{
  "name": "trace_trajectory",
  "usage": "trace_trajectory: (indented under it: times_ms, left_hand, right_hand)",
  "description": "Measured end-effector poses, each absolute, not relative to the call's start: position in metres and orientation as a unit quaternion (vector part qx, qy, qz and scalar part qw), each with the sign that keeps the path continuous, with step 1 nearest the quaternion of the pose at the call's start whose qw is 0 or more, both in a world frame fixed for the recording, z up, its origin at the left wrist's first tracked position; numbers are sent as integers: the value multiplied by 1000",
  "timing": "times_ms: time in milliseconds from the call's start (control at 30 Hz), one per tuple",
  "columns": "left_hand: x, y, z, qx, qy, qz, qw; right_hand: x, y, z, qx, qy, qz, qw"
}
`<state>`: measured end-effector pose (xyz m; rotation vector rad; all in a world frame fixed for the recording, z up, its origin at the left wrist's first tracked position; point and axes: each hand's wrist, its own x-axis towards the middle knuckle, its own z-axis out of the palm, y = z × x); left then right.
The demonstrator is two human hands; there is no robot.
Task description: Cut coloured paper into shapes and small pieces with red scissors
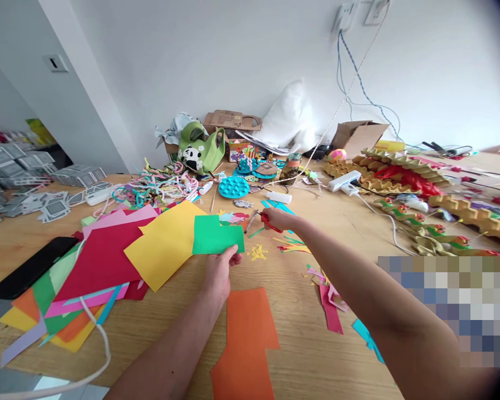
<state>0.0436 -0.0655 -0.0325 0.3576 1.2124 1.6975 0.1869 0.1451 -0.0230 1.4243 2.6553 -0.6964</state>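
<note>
My left hand [221,269] pinches the lower right corner of a green sheet of paper [212,236] between thumb and fingers. A notch shows in the sheet's top edge. Gripped by the red handles in my right hand [277,218] is a pair of scissors [270,220], beyond and to the right of the green paper. Whether the blades are apart is hard to make out. Small yellow paper scraps [259,253] lie between my hands, with thin coloured strips [294,244] below my right wrist. An orange sheet [250,339] with cut edges lies nearer to me.
Layered coloured sheets [108,250] and a black phone-like slab [33,266] cover the left side. Behind stand pipe-cleaner-like craft pieces [158,186], a green panda bag [202,150] and a blue scalloped disc [234,187]. Egg-carton strips [358,175] and a power strip [344,181] are right.
</note>
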Motion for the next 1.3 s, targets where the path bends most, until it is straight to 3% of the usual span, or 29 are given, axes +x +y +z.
trace_trajectory:
  times_ms: [300, 567, 1300]
  left_hand:
    - [42, -64, -34, 150, 500, 698, 491]
    - [44, -66, -22, 145, 418, 696, 565]
    - [40, -66, -23, 158, 341, 665, 645]
  right_hand:
    - [206, 126, -7, 477, 813, -316, -106]
    - [216, 68, 4, 462, 762, -395, -223]
    - [222, -8, -10, 468, 594, -527, -389]
